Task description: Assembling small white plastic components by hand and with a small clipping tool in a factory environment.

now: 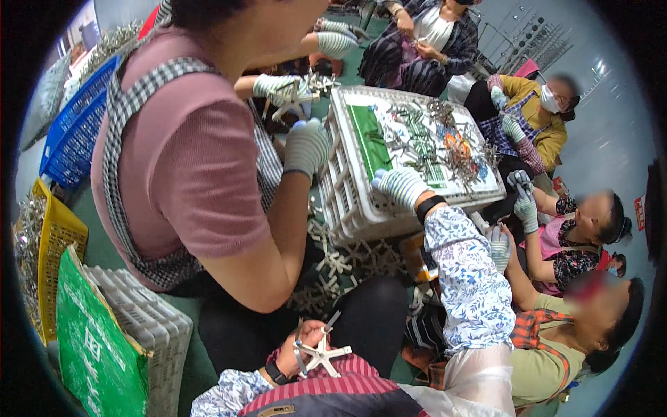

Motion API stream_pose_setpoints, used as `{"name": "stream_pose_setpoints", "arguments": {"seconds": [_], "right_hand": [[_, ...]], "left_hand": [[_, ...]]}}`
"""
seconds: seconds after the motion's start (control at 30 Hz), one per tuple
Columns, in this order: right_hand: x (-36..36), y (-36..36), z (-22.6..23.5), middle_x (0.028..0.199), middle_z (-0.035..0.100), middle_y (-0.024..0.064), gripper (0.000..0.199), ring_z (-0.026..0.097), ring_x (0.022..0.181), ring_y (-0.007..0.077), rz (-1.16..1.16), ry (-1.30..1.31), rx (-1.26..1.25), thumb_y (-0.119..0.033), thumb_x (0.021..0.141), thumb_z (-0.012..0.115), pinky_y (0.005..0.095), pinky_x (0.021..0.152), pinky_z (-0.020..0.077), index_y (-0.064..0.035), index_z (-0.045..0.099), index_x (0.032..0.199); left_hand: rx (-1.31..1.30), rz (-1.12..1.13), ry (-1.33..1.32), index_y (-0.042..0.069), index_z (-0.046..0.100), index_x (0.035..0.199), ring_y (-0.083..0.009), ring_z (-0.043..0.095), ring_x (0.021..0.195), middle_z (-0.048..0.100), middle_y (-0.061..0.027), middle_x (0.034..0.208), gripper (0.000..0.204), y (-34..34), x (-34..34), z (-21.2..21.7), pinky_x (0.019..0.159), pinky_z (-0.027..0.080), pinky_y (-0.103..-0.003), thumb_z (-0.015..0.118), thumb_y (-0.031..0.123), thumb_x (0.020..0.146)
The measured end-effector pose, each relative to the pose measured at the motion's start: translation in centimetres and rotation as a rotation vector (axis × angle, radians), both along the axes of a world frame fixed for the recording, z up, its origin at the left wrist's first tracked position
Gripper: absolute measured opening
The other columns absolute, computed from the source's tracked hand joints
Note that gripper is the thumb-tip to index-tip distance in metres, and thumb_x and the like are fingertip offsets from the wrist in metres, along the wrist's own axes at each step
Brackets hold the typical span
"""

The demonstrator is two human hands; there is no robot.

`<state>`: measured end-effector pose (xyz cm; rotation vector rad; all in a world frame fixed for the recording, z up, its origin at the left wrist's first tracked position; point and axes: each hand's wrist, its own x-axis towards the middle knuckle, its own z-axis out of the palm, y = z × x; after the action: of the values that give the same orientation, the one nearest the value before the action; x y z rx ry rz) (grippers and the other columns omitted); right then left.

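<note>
Low in front of me, my left hand is bare-fingered and closed around a white star-shaped bracket with metal strips on some of its arms. Farther out, my right hand, in a striped knit glove, rests at the near edge of an upturned white plastic crate. Its fingers are bent together and the fingertips are partly hidden, so what they hold cannot be made out. Beside them lies a green sheet on the crate top. Many small metal parts are spread over the crate top past my right hand.
A co-worker in a pink top sits close at my left, holding a similar bracket. White star pieces lie heaped on the floor below the crate. More workers sit along the right. Blue and yellow baskets stand left.
</note>
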<state>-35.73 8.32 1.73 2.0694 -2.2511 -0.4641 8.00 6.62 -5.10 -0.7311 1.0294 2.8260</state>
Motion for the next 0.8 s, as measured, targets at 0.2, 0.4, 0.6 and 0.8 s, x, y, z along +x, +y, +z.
{"name": "stream_pose_setpoints", "arguments": {"seconds": [0.2, 0.4, 0.6, 0.8], "right_hand": [[-0.5, -0.4, 0.8, 0.083, 0.065, 0.0193, 0.042, 0.061, 0.077, 0.0383, -0.217, -0.214, 0.005, -0.043, 0.089, 0.040, 0.0457, 0.072, 0.0475, -0.0078, 0.062, 0.093], [-1.0, 0.8, 2.7, 0.081, 0.061, 0.0098, 0.014, 0.064, 0.071, 0.0286, 0.048, 0.044, -0.295, -0.009, 0.082, 0.049, 0.0384, 0.056, 0.0503, -0.0110, 0.058, 0.092], [-5.0, 1.9, 1.9, 0.082, 0.062, 0.0081, 0.016, 0.061, 0.077, 0.0198, -0.405, -0.581, -0.852, -0.014, 0.085, 0.053, 0.0333, 0.069, 0.0476, -0.0030, 0.060, 0.095], [0.2, 3.2, 7.4, 0.082, 0.063, 0.0132, 0.018, 0.061, 0.075, 0.0210, -0.418, -0.486, -1.294, 0.001, 0.080, 0.057, 0.0321, 0.069, 0.0479, -0.0034, 0.059, 0.097]], "left_hand": [[0.063, 0.031, -0.012, 0.001, 0.054, 0.108, -0.0153, 0.061, 0.068, 0.062, -0.0072, 0.078, 0.027, -0.1, -0.2, -0.8, 0.062, 0.050, -0.027, 0.057, 0.022, 0.090], [0.007, 0.032, -0.003, 0.004, 0.052, 0.109, -0.0164, 0.061, 0.066, 0.063, -0.0087, 0.077, 0.028, 0.1, 0.4, -2.4, 0.062, 0.050, -0.028, 0.057, 0.024, 0.091], [0.148, -0.073, 0.081, 0.003, 0.053, 0.110, -0.0239, 0.061, 0.070, 0.062, -0.0135, 0.086, 0.036, 0.5, -0.2, -2.8, 0.066, 0.052, -0.036, 0.051, 0.034, 0.093], [0.202, -0.333, 0.019, -0.003, 0.058, 0.096, -0.0211, 0.060, 0.069, 0.062, -0.0116, 0.080, 0.057, 0.2, 0.4, -3.6, 0.065, 0.049, -0.032, 0.036, 0.050, 0.095]]}}
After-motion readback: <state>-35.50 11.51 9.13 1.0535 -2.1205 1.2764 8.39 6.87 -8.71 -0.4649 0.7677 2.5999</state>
